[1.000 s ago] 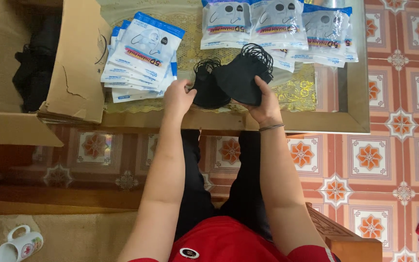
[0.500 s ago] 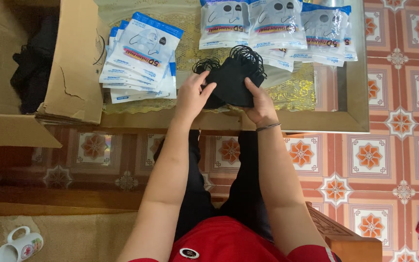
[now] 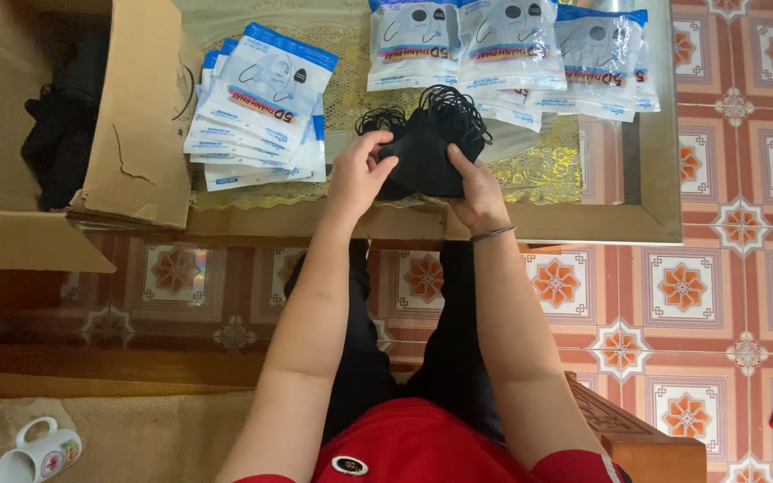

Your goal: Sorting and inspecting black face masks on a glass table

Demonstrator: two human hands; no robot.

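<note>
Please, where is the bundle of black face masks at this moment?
In the head view, the bundle of black masks is over the table's near edge, held between the left hand and right hand, just below the row of packets.

At frame centre-top, the left hand (image 3: 357,174) and right hand (image 3: 476,190) grip a bundle of black masks (image 3: 427,148) over the glass table (image 3: 655,210), with a packet stack (image 3: 261,107) at upper left beside a cardboard box (image 3: 136,125), more packets (image 3: 507,49) along the top edge.
</note>
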